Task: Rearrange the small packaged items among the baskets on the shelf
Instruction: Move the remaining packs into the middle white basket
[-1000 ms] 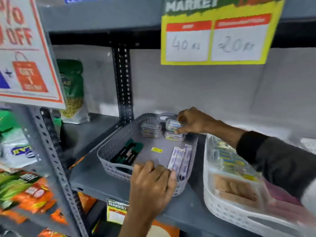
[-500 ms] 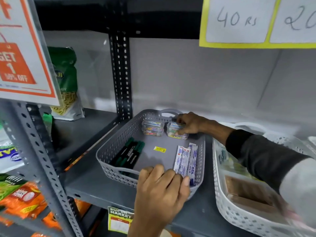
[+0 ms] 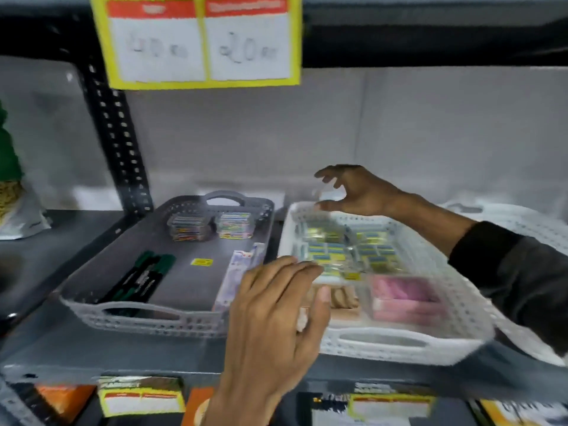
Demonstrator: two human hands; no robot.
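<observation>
A grey basket [image 3: 138,315] holds two stacks of clear boxes [image 3: 187,227] [image 3: 235,226] at its back, green markers [image 3: 141,278] on the left and white-blue sachets [image 3: 238,272] along its right wall. Beside it, a white basket [image 3: 384,342] carries yellow-blue small packs [image 3: 344,250], a pink pack [image 3: 402,293] and brown packs [image 3: 341,298]. My right hand [image 3: 359,192] hovers over the white basket's back-left corner, fingers curled apart, nothing clearly in it. My left hand [image 3: 276,318] is spread flat over the gap between both baskets at the front.
A yellow price sign [image 3: 199,41] hangs from the shelf above. A black perforated post [image 3: 113,133] stands behind the grey basket's left side. Another white basket [image 3: 522,219] sits far right, a green bag [image 3: 12,179] far left. Price labels [image 3: 141,398] line the shelf's front edge.
My right hand let go of the clear boxes in the grey basket and moved right, above the white basket. My left hand left the grey basket's front rim and shifted right.
</observation>
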